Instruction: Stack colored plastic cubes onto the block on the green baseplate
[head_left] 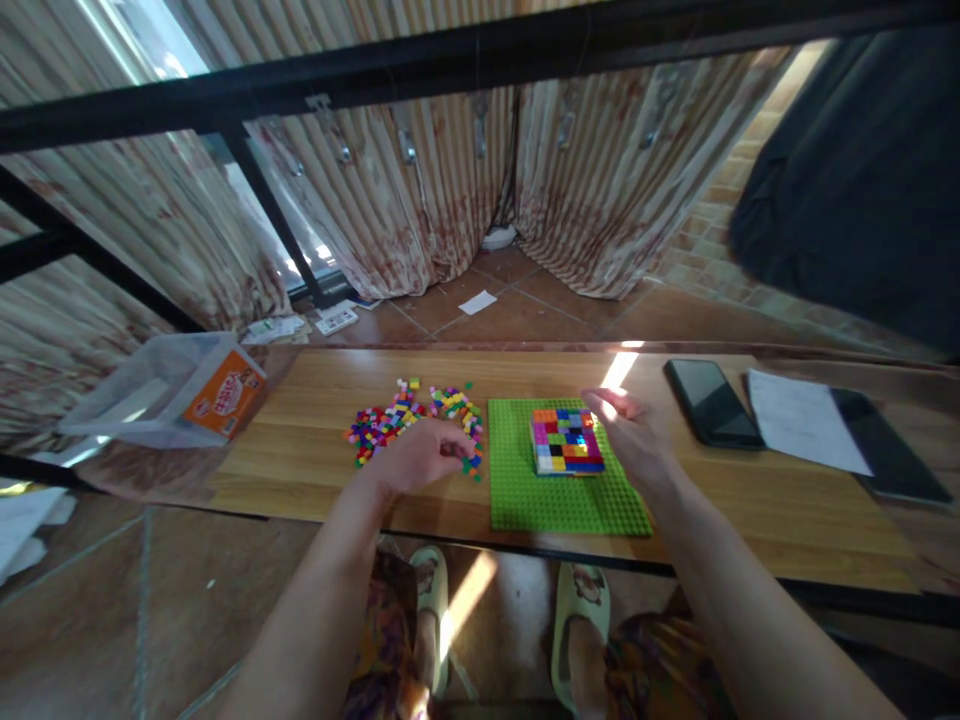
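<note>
A square block of multicoloured toy bricks (568,441) sits on a green studded baseplate (517,500). My right hand (628,430) is at the far right corner of this block, its thumb and fingers drawn together; whatever may be between them is hidden by glare and the fingers. To the left of the baseplate, loose small bricks (379,425) lie in a spread pile of many colours. Over the near right part of that pile is my left hand (426,455), fingers curled and pressed together. Whether a brick is in its fingertips cannot be made out.
A clear plastic tub with an orange label (165,395) stands left of the wooden table (277,440). On the right lie a black phone (712,403), a white paper sheet (802,418) and a dark flat device (892,445). A black metal bar (480,50) crosses beyond the table.
</note>
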